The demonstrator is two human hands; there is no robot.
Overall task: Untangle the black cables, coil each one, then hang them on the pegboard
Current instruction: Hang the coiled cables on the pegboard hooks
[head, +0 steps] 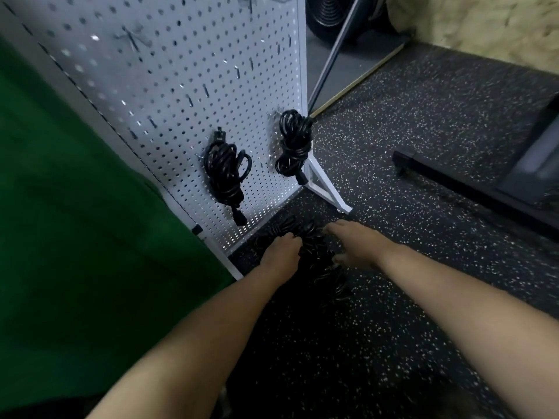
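A white pegboard (169,86) stands upright on the speckled floor. Two coiled black cables hang low on it: one coil (226,173) on the left, another coil (294,146) near the board's right edge. A tangle of black cables (317,258) lies on the floor at the board's foot. My left hand (281,252) reaches into the tangle with its fingers curled round cable strands. My right hand (354,246) is on the tangle's right side, with fingers bent down onto the cables; its fingertips are hidden by blur.
A green cloth (75,237) covers the left side. The pegboard's white foot bracket (326,186) juts out onto the black speckled floor (423,131). A dark machine base (484,182) lies to the right, and a metal pole (335,52) leans behind the board.
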